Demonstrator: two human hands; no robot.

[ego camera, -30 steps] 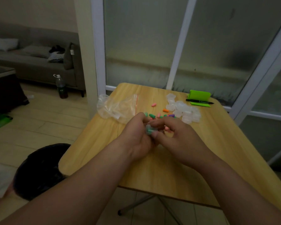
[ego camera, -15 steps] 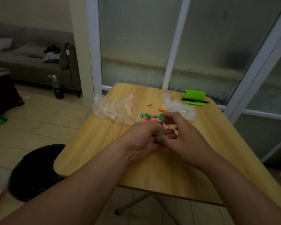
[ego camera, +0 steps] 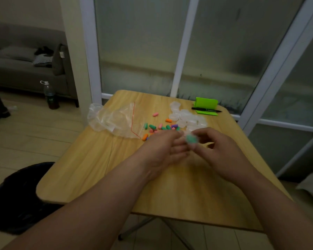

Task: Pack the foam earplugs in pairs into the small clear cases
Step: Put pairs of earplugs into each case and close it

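A small clear case (ego camera: pixel 192 138) with green foam inside, blurred, is off the counter (ego camera: pixel 101 159), pinched in the right hand (ego camera: pixel 219 150), with the left hand (ego camera: pixel 163 150) reaching up just beside it. Loose earplugs (ego camera: pixel 158 127) lie scattered beyond the hands: green, pink, orange, one purple. A pink one (ego camera: pixel 155 114) and an orange one (ego camera: pixel 168 120) sit apart, farther back. Right of them lies a heap of clear cases (ego camera: pixel 189 118), round, translucent and touching one another.

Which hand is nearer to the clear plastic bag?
Left. The left hand lies beside the near right corner of the bag; the right hand, pinching a small clear case, is farther right, beyond the left hand.
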